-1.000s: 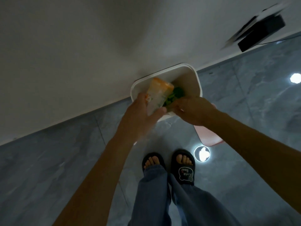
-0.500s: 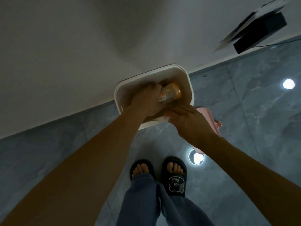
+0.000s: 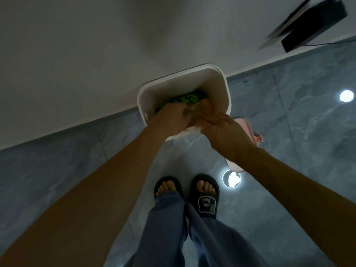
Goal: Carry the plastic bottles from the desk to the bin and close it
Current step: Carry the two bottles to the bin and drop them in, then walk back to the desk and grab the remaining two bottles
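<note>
A white open bin (image 3: pixel 224 81) stands on the floor against the wall. Inside it lies a bottle with a green label (image 3: pixel 185 98), and beside that an orange-labelled bottle (image 3: pixel 202 107), partly hidden. My left hand (image 3: pixel 171 118) reaches down into the bin with its fingers at the orange bottle; whether it grips the bottle is unclear. My right hand (image 3: pixel 221 130) hovers over the bin's near rim with its fingers spread and holds nothing. A pink lid (image 3: pixel 245 128) lies on the floor to the right of the bin, mostly behind my right arm.
Grey marbled floor tiles surround the bin. My feet in black slippers (image 3: pixel 204 195) stand just in front of it. A black box (image 3: pixel 314 26) sits by the wall at the upper right. Bright light reflections (image 3: pixel 232 179) show on the floor.
The green bottle has left my right hand and lies in the bin. My left hand pushed the orange bottle down deeper inside. My right hand has spread its fingers over the rim.
</note>
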Action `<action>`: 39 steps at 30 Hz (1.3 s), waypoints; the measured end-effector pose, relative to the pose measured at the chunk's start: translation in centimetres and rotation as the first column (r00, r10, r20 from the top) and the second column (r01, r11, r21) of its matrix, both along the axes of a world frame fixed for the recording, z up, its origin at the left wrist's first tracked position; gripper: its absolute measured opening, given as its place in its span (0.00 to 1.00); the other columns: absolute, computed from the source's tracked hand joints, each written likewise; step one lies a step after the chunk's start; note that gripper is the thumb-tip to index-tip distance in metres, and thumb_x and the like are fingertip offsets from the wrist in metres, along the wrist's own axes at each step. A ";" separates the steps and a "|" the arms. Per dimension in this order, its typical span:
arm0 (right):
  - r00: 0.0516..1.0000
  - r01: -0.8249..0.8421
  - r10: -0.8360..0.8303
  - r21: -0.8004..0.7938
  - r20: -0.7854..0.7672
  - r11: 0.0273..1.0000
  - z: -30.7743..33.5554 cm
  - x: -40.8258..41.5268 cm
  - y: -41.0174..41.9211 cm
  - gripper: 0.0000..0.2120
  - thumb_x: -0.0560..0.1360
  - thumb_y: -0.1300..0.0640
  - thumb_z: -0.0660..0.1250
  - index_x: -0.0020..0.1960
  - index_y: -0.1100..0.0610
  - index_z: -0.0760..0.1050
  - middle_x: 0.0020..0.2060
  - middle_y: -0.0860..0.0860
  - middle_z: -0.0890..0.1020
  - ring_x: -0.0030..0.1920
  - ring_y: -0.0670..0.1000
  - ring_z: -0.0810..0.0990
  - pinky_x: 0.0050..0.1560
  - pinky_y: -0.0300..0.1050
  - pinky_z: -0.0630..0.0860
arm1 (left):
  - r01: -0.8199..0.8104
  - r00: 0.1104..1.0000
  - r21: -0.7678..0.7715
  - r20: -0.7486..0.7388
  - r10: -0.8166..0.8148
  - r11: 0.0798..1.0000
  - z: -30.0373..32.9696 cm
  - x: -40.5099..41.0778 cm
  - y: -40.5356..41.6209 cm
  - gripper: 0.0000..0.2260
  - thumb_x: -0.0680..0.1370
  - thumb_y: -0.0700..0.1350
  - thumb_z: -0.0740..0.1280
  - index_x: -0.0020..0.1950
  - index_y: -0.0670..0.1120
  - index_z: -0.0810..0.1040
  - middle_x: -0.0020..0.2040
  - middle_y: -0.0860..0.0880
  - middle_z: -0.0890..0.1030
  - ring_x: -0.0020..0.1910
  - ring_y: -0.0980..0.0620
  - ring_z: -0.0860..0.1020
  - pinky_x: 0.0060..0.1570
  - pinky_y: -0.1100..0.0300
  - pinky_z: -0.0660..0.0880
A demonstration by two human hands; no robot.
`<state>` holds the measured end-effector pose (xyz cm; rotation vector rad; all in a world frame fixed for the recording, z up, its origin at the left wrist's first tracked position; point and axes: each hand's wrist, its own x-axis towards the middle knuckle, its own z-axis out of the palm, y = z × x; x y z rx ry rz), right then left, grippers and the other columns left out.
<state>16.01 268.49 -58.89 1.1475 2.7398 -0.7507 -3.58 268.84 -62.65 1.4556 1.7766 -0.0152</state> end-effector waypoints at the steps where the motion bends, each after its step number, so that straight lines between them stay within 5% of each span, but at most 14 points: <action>1: 1.000 0.011 -0.011 -0.027 0.028 1.000 0.7 -0.2 -0.2 0.23 0.71 0.67 0.70 0.65 0.56 0.77 0.62 0.54 0.81 0.60 0.57 0.79 0.60 0.50 0.75 | -0.032 0.999 0.013 0.024 0.032 0.999 1.3 -0.3 -0.7 0.10 0.81 0.53 0.63 0.53 0.51 0.82 0.45 0.52 0.82 0.42 0.52 0.78 0.39 0.58 0.71; 6: 0.983 0.114 -0.085 -0.187 0.160 0.976 6.6 0.0 -2.2 0.24 0.79 0.59 0.65 0.74 0.53 0.68 0.70 0.53 0.74 0.64 0.55 0.77 0.59 0.50 0.78 | -0.114 0.990 0.050 0.089 0.109 0.992 10.0 -1.8 -6.2 0.11 0.81 0.48 0.63 0.61 0.51 0.81 0.51 0.52 0.83 0.49 0.51 0.81 0.42 0.61 0.74; 8: 0.969 0.189 -0.133 -0.274 0.209 0.943 10.6 0.7 -3.5 0.19 0.81 0.56 0.62 0.71 0.51 0.70 0.66 0.53 0.78 0.58 0.55 0.81 0.57 0.51 0.80 | -0.126 0.987 -0.014 0.100 0.127 0.992 14.3 -2.4 -9.0 0.13 0.81 0.49 0.63 0.63 0.51 0.80 0.56 0.49 0.83 0.52 0.49 0.81 0.47 0.59 0.76; 14: 0.931 0.318 -0.201 -0.405 0.305 0.857 24.3 3.6 -10.0 0.13 0.82 0.51 0.58 0.56 0.54 0.78 0.48 0.54 0.85 0.44 0.54 0.83 0.46 0.46 0.78 | -0.151 0.984 -0.211 0.066 0.168 0.966 28.2 -2.6 -19.2 0.11 0.82 0.45 0.61 0.58 0.45 0.81 0.51 0.45 0.84 0.48 0.45 0.82 0.48 0.51 0.79; 20: 0.882 0.428 -0.239 -0.479 0.406 0.766 37.4 7.9 -16.9 0.12 0.82 0.51 0.58 0.56 0.51 0.80 0.50 0.50 0.85 0.44 0.46 0.78 0.47 0.39 0.69 | -0.245 0.963 -0.343 0.020 0.268 0.907 40.7 -3.3 -29.6 0.14 0.83 0.52 0.61 0.64 0.50 0.79 0.53 0.48 0.83 0.49 0.47 0.81 0.47 0.55 0.77; 24: 0.831 0.484 -0.205 -0.492 0.517 0.724 44.2 10.6 -19.9 0.12 0.82 0.50 0.60 0.58 0.50 0.80 0.51 0.53 0.85 0.50 0.52 0.83 0.51 0.45 0.76 | -0.275 0.955 -0.346 0.006 0.295 0.897 46.9 -3.6 -33.7 0.13 0.82 0.54 0.60 0.63 0.53 0.78 0.54 0.48 0.84 0.45 0.52 0.79 0.45 0.57 0.77; 31: 0.772 0.548 -0.198 -0.476 0.604 0.688 49.6 14.0 -21.4 0.11 0.81 0.51 0.63 0.59 0.53 0.78 0.46 0.51 0.82 0.44 0.50 0.80 0.49 0.43 0.73 | -0.413 0.904 -0.343 -0.040 0.426 0.844 53.5 -3.3 -37.2 0.12 0.82 0.55 0.60 0.62 0.56 0.77 0.45 0.54 0.81 0.37 0.62 0.75 0.35 0.66 0.70; 39: 0.783 0.373 -0.016 -0.449 0.622 0.812 51.3 12.8 -16.0 0.13 0.81 0.50 0.60 0.59 0.54 0.79 0.53 0.55 0.84 0.51 0.56 0.84 0.58 0.52 0.79 | -0.678 0.718 -0.307 -0.082 0.691 0.668 56.2 2.1 -41.9 0.13 0.84 0.46 0.60 0.65 0.46 0.78 0.59 0.45 0.83 0.53 0.45 0.83 0.55 0.54 0.79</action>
